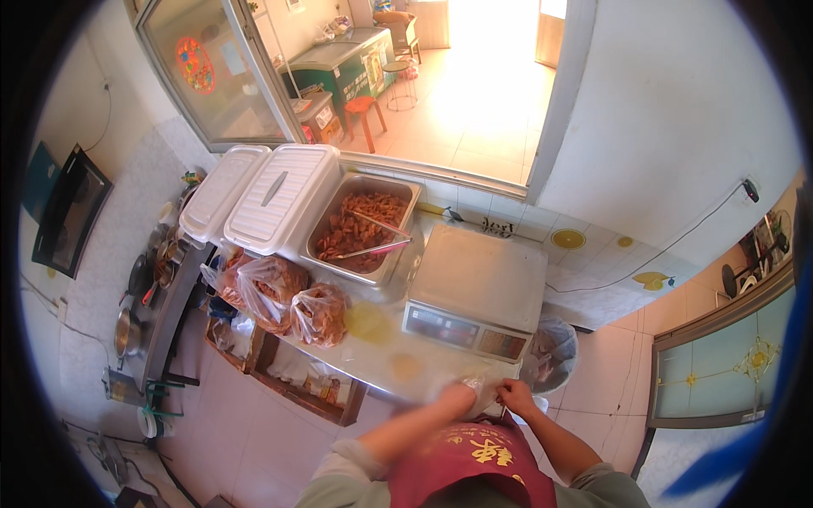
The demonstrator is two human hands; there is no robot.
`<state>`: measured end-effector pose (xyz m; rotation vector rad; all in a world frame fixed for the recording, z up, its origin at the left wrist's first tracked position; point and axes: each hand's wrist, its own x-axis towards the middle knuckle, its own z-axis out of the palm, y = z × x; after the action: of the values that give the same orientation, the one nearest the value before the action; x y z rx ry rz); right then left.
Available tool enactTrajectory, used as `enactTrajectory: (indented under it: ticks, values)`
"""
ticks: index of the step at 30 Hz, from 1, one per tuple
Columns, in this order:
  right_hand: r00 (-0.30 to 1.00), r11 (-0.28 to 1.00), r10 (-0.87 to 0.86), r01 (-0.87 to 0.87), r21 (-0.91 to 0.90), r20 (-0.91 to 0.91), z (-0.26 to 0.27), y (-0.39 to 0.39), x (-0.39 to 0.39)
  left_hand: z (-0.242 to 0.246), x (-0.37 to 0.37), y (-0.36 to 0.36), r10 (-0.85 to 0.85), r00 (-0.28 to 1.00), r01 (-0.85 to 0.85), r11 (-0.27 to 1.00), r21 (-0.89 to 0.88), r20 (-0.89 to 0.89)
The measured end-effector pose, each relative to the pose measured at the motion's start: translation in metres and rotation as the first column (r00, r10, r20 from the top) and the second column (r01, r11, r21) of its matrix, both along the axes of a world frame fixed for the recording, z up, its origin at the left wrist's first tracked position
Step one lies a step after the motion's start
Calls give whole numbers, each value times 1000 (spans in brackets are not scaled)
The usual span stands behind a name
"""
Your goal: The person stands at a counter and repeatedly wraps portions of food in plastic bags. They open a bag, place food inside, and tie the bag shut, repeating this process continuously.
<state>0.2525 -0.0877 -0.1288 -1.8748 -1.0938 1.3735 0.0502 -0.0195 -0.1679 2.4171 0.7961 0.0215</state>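
Observation:
My left hand (pixel 458 398) is closed around a bit of clear plastic film or bag (pixel 473 383) at the near edge of the metal worktop (pixel 375 355). Close by on the right, my right hand (pixel 513 394) has its fingers pinched at the worktop's corner, on what looks like thin clear plastic. A digital scale (pixel 479 273) with a steel plate stands just beyond both hands. Left of it, a steel tray (pixel 409 190) holds reddish-brown sliced food (pixel 356 232) with tongs (pixel 381 247) lying across it. Tied clear bags of similar food (pixel 319 314) sit in front of the tray.
Two white lidded plastic boxes (pixel 282 197) stand at the back left. A lined waste bin (pixel 556 352) is right of the worktop. An open wooden drawer (pixel 305 374) juts out below its front edge. The wall and window ledge (pixel 438 174) bound the far side.

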Motion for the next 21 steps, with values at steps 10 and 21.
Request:
enactTrajectory:
  ticks: [10, 21]
  values:
    - [997, 1000, 16, -16, 0, 75, -2, 1, 2, 34, -22, 16, 103, 995, -101, 898, -427, -18]
    - [990, 998, 51, -54, 24, 133, -18, -3, 6, 78, 3, 14, 13, 936, -69, 987, -148, -351]
